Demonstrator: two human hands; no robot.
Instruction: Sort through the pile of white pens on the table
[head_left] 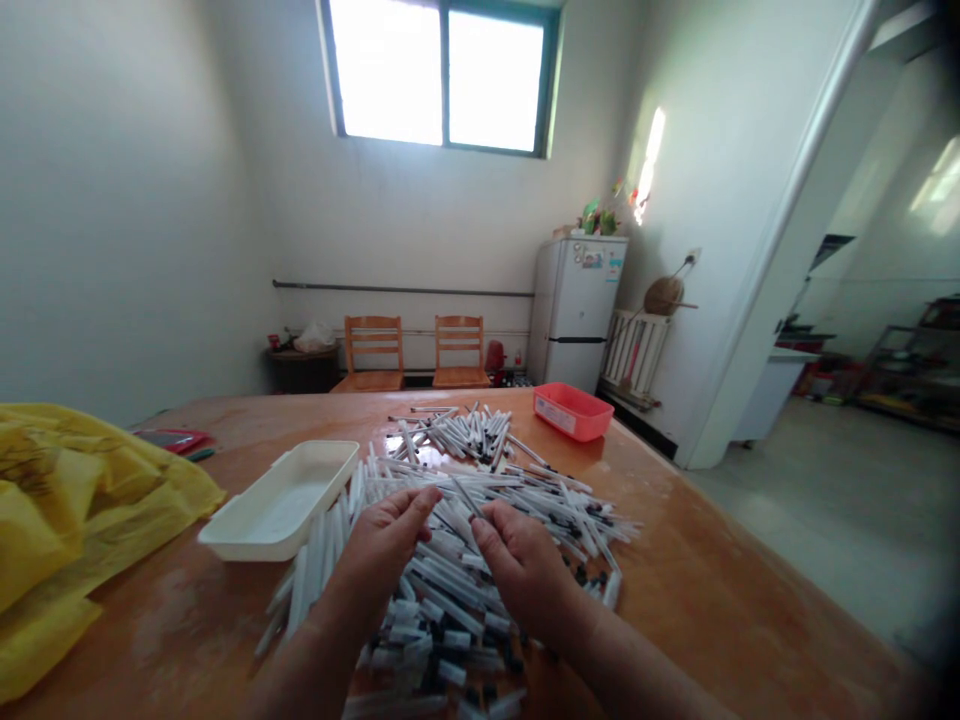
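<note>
My right hand [517, 545] pinches a thin grey pen [466, 496] between thumb and forefinger, its tip pointing up and to the left. To its left, my left hand [394, 525] is closed with thumb and forefinger together; whatever is in them is too small or hidden to make out. Both hands are above a big heap of clear pen barrels [319, 550]. Short translucent pen caps [450, 640] and small black pieces lie close below the hands. A further pile of assembled-looking pens [472, 435] sits beyond them.
A cream plastic tray [277, 545] stands left of the heap, and a pink-red basket [574, 412] at the far right of the wooden table [675, 590]. A yellow plastic bag [97, 500] covers the left side. Two chairs [373, 350] and a fridge [581, 300] stand behind.
</note>
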